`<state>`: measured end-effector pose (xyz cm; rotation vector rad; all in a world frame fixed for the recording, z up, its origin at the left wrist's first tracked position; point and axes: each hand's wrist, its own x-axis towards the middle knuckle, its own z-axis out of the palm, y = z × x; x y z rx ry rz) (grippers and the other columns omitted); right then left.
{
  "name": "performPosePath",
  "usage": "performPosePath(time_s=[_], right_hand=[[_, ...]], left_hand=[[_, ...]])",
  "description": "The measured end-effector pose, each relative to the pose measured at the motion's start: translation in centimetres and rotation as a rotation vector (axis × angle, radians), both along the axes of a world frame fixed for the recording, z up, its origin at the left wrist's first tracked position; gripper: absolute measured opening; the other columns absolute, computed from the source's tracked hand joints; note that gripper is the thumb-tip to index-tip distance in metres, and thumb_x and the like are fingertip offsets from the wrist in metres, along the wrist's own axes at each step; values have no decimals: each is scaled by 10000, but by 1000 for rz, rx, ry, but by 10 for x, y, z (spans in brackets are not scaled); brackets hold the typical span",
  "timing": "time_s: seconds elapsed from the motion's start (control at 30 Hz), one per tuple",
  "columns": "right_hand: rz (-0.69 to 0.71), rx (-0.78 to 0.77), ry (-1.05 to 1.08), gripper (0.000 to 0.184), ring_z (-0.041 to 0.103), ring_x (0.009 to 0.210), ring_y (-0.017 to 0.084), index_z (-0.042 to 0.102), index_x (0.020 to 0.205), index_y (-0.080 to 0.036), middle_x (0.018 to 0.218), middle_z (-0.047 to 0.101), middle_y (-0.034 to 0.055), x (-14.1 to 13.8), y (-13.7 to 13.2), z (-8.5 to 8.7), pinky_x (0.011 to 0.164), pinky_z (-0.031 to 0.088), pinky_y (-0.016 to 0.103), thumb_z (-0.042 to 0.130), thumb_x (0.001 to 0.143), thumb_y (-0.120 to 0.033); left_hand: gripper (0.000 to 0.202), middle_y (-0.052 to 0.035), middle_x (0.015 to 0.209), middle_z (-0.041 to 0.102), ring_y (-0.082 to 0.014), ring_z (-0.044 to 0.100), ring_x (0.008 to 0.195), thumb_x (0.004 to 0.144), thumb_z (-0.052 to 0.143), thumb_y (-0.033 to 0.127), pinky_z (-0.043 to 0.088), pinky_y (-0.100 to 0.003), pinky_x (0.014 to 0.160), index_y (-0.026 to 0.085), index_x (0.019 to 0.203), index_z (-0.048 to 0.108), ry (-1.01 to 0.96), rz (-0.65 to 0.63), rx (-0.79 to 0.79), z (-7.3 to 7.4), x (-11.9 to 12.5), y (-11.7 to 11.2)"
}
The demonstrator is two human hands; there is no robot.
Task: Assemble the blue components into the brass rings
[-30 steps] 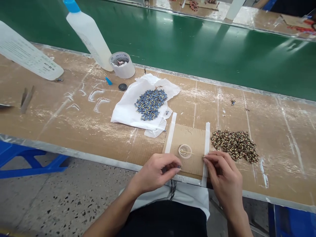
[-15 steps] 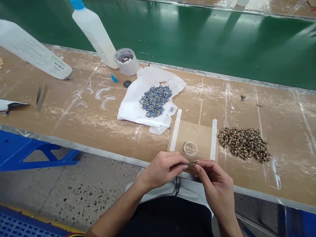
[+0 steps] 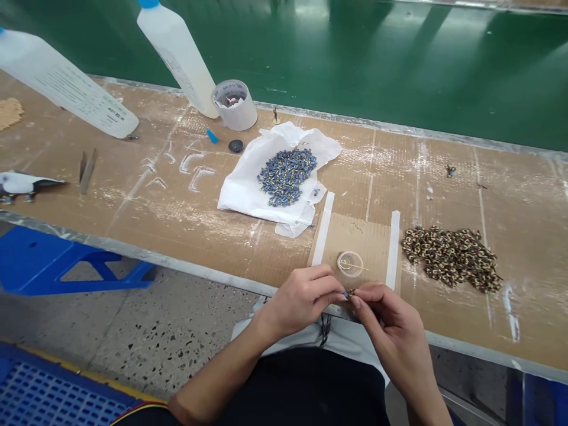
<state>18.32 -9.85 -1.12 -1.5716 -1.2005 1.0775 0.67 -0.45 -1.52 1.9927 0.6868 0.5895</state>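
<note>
My left hand (image 3: 302, 299) and my right hand (image 3: 388, 319) meet at the table's front edge. Their fingertips pinch together on tiny parts: the left holds a small blue piece (image 3: 345, 294), the right a small brown coil (image 3: 352, 293). Just beyond them a small clear dish (image 3: 350, 264) with a thin stick lies on a cardboard pad (image 3: 357, 236) taped down at both sides. A heap of blue pieces (image 3: 287, 168) rests on a white sheet (image 3: 242, 192) to the left. To the right lies a heap of brown coils (image 3: 452, 257).
Two white squeeze bottles (image 3: 181, 56) (image 3: 66, 92), a tape roll (image 3: 235, 105), a blue cap (image 3: 212, 136) and a black disc (image 3: 235, 145) sit at the back left. Tweezers (image 3: 86, 171) and a tool (image 3: 22, 183) lie far left. A green conveyor belt (image 3: 377, 65) runs behind.
My right hand left the pad's right tape strip and came to the left hand with a brown coil. Both hands now pinch together at the front edge. The view shifted left.
</note>
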Motion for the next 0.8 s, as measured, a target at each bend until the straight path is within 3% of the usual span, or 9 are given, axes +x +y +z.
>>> performPosePath(time_s=[0.2, 0.5, 0.8], right_hand=[[96, 9, -82, 93, 574, 721, 138, 595, 863, -207, 837, 599, 19, 1, 2, 9, 642, 469, 251, 577, 954, -200], [148, -20, 97, 198, 483, 685, 126, 499, 790, -211, 804, 507, 0, -1, 7, -4, 602, 391, 252, 523, 986, -215], [267, -43, -6, 258, 396, 654, 123, 403, 756, -215, 731, 449, -23, 3, 15, 4, 598, 326, 266, 474, 1005, -212]], left_hand=[[233, -23, 760, 579, -109, 526, 656, 987, 494, 176, 431, -209, 611, 136, 816, 647, -32, 17, 66, -3, 1, -1], [190, -16, 726, 580, -110, 512, 622, 925, 514, 112, 409, -211, 580, 144, 759, 602, -34, -13, 5, 2, -2, 4], [201, -8, 717, 540, -120, 500, 640, 903, 463, 67, 396, -228, 587, 153, 751, 563, -19, -70, 95, -4, -3, 5]])
